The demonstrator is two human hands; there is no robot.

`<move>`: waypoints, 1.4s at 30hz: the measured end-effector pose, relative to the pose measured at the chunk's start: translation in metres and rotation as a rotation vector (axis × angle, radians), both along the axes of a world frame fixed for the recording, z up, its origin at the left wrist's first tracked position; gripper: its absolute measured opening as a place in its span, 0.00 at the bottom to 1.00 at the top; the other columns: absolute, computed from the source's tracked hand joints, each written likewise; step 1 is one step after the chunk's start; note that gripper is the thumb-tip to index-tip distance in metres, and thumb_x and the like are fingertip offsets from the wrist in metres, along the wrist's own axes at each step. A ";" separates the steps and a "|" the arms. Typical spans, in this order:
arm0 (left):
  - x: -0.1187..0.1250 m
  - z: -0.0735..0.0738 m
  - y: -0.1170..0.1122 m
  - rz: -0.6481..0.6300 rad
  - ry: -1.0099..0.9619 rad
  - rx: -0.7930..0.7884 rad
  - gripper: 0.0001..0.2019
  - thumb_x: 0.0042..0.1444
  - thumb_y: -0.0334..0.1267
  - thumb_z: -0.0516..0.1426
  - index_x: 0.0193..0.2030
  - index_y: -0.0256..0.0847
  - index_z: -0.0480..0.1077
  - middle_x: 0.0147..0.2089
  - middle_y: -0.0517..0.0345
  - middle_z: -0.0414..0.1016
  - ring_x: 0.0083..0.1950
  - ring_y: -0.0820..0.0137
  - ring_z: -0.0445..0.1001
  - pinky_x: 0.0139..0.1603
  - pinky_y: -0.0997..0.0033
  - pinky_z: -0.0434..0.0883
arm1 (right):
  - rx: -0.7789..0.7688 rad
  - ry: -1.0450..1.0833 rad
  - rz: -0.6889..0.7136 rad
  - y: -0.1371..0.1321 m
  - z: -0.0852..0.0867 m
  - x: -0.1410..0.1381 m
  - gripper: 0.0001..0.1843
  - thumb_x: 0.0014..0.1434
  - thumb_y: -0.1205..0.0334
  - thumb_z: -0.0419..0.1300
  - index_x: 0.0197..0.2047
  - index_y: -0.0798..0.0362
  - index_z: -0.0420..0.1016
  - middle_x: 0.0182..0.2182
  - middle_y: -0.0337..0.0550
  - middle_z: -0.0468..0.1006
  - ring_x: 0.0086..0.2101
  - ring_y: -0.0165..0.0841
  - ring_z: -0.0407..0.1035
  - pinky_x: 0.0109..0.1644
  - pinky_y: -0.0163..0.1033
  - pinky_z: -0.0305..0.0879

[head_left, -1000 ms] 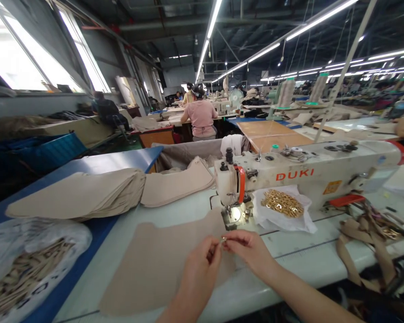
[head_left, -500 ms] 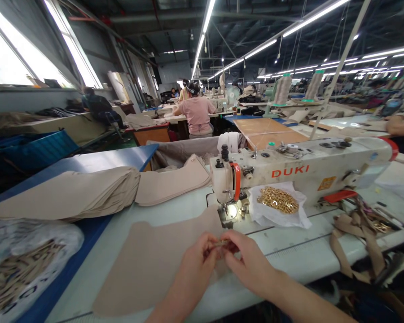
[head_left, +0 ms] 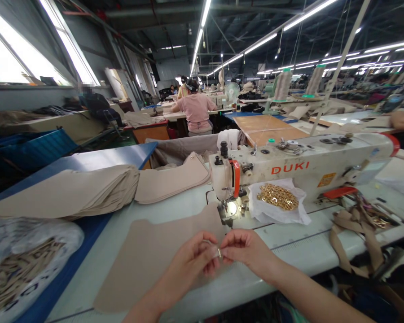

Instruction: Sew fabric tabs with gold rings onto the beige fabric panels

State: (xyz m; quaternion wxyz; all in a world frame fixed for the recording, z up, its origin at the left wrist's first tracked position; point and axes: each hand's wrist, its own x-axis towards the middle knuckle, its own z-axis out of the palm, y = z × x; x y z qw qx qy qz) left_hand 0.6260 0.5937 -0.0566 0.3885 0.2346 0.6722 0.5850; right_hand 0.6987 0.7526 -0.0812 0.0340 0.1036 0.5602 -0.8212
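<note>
Between my two hands, over the front edge of a flat beige fabric panel, is a small gold metal ring. My left hand is closed in a pinch at the ring's left side; whether a bit of fabric is also in those fingers is hidden. From the right, my right hand pinches the ring between thumb and fingertips. The panel's upper right corner lies near the lit needle area of the white sewing machine. A pile of gold rings rests on white wrapping beside the needle.
Stacked beige panels lie to the left and behind. A clear plastic bag of beige strips stands at the left edge. Beige straps hang over the table's right front. Ahead, a person in a pink top sits working.
Both hands have come slightly apart and turned, so the gold ring now shows between the fingertips. My left hand has shifted a little left. The panel stays in place.
</note>
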 end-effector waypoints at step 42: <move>0.005 -0.006 0.001 0.043 0.179 -0.147 0.04 0.41 0.33 0.55 0.23 0.39 0.62 0.23 0.66 0.62 0.25 0.76 0.59 0.26 0.76 0.56 | 0.388 0.157 -0.075 -0.010 0.006 0.025 0.05 0.49 0.64 0.61 0.24 0.54 0.70 0.24 0.36 0.70 0.26 0.28 0.62 0.31 0.33 0.58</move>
